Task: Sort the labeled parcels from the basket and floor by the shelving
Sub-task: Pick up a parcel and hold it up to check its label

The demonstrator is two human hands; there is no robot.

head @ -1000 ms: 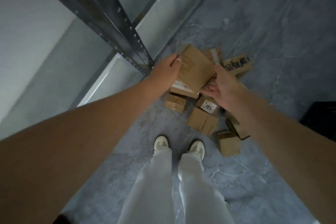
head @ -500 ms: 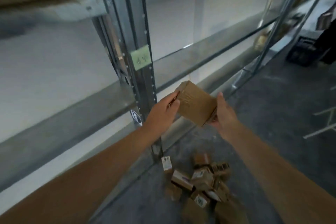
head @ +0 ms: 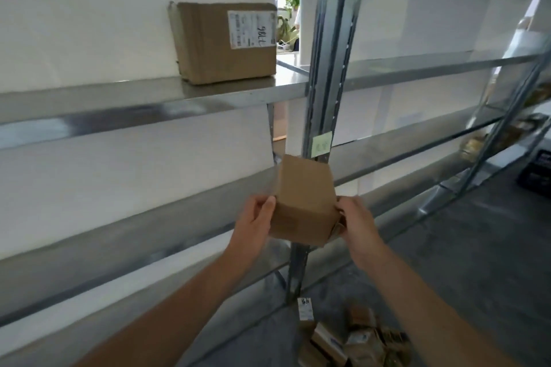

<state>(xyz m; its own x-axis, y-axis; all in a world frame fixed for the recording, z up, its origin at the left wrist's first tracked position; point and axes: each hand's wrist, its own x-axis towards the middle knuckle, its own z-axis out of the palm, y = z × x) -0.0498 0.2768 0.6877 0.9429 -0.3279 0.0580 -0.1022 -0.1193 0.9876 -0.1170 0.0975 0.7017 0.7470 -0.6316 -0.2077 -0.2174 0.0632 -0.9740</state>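
Two-handed grip on small plain brown cardboard box (head: 304,202): left hand (head: 255,222) curled round its left edge, right hand (head: 356,222) gripping its right side. Held mid-air before grey metal shelving upright (head: 328,68). Larger labelled cardboard box (head: 223,42) on upper shelf (head: 119,98), left. Heap of small labelled parcels (head: 357,340) on grey floor (head: 477,247) below.

Head-worn view, facing forward, slightly down, close to metal shelving (head: 185,95)
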